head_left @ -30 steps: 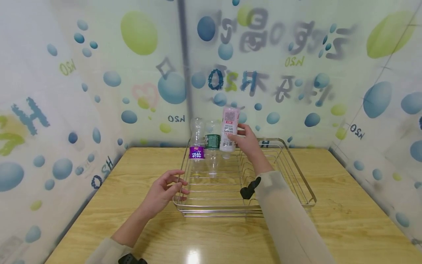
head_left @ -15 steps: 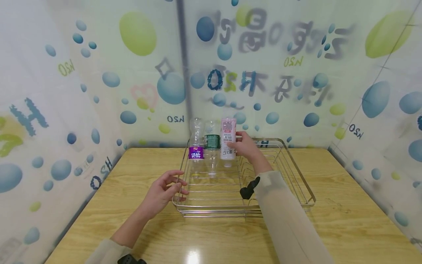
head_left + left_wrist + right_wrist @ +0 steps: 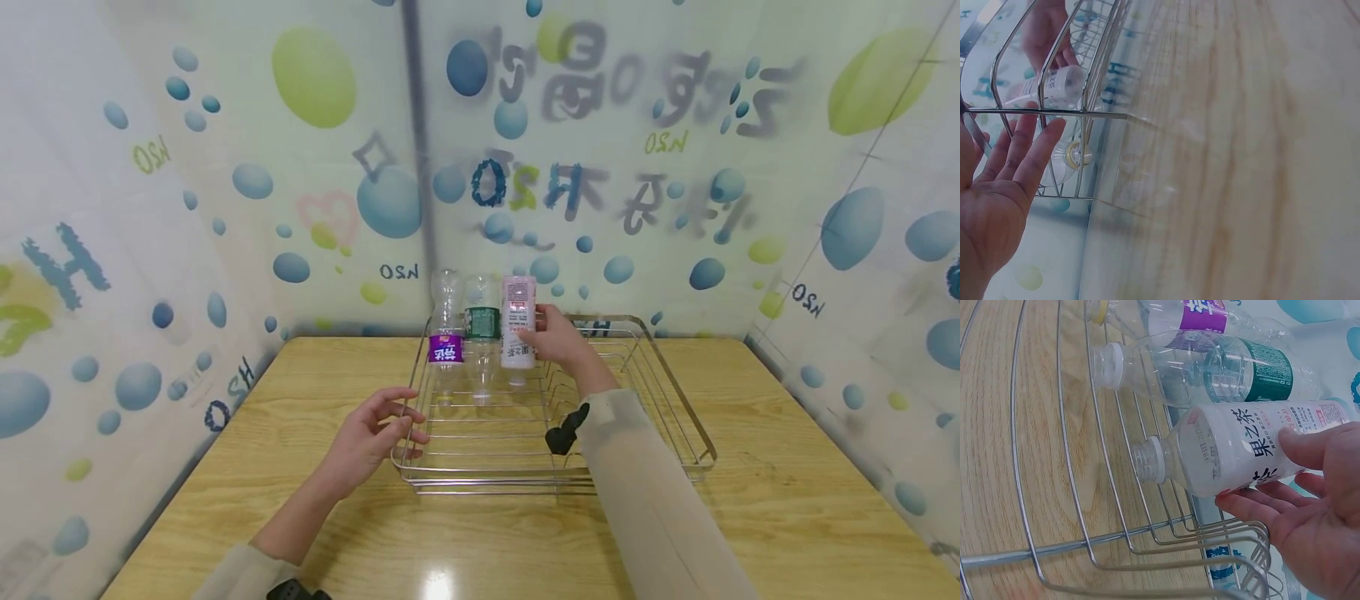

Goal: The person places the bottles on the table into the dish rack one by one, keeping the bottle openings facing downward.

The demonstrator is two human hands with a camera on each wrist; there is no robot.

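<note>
My right hand point(image 3: 564, 340) holds a pink and white labelled plastic bottle point(image 3: 517, 323), neck down and base up, at the far side of a wire rack point(image 3: 480, 481). In the right wrist view the thumb lies on the label of that bottle point(image 3: 1241, 444) and the fingers are under it; its neck is uncapped. To its left lean a clear bottle with a green label point(image 3: 482, 323) and a clear bottle with a purple label point(image 3: 447, 347), also neck down. My left hand point(image 3: 367, 442) is at the rack's left side, its fairly straight fingers point(image 3: 1035, 159) against the wires.
The rack stands on a wooden table point(image 3: 330, 550). Curved wire dividers point(image 3: 1235, 550) rise in the rack to the right of the bottles. Printed curtains point(image 3: 315, 200) enclose the table at the back and both sides.
My right hand has lowered the pink and white bottle into line with the two clear bottles. The left hand has stayed at the rack's side.
</note>
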